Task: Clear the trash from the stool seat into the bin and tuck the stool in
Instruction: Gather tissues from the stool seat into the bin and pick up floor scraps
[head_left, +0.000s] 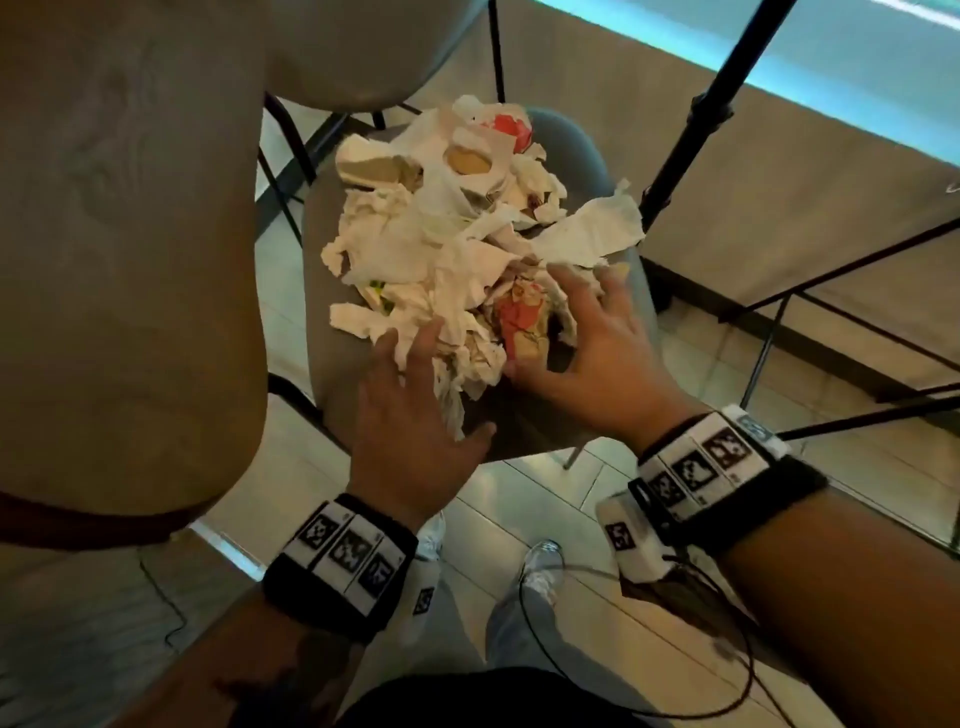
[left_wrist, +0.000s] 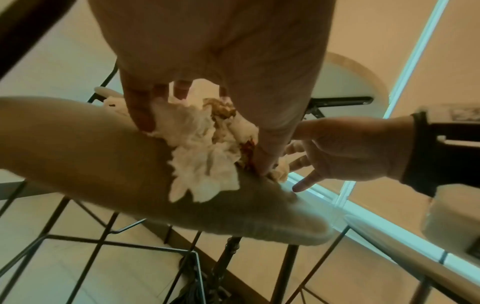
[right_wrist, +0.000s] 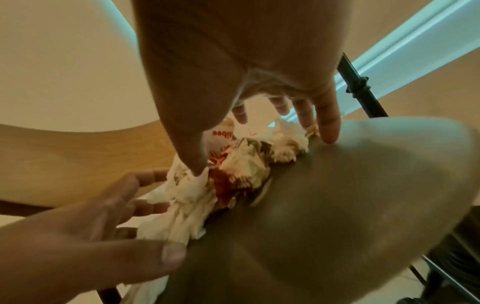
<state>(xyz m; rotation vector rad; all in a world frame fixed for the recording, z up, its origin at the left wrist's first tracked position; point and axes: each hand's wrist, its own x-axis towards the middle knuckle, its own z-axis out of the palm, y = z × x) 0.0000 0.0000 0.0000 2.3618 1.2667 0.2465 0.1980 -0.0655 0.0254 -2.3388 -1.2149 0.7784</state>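
The grey stool seat (head_left: 332, 291) carries a heap of trash (head_left: 447, 223): crumpled white napkins, paper cups and red-printed wrappers. My left hand (head_left: 441, 384) lies at the heap's near edge, fingers spread on the napkins and thumb on the seat. My right hand (head_left: 550, 327) spreads over a red-and-white wrapper (head_left: 519, 312) on the heap's right side. In the left wrist view the left hand (left_wrist: 202, 133) straddles the napkins (left_wrist: 197, 156) on the seat (left_wrist: 91, 164). In the right wrist view the right hand (right_wrist: 259, 144) arches over the stained paper (right_wrist: 241, 164). Neither hand has the paper clenched. No bin is in view.
A wooden table top (head_left: 130, 234) stands close on the left, with a second stool seat (head_left: 363, 52) behind. A black tripod pole (head_left: 701, 119) and black metal frames (head_left: 831, 270) stand on the right. My shoes (head_left: 540, 566) are on the tiled floor below.
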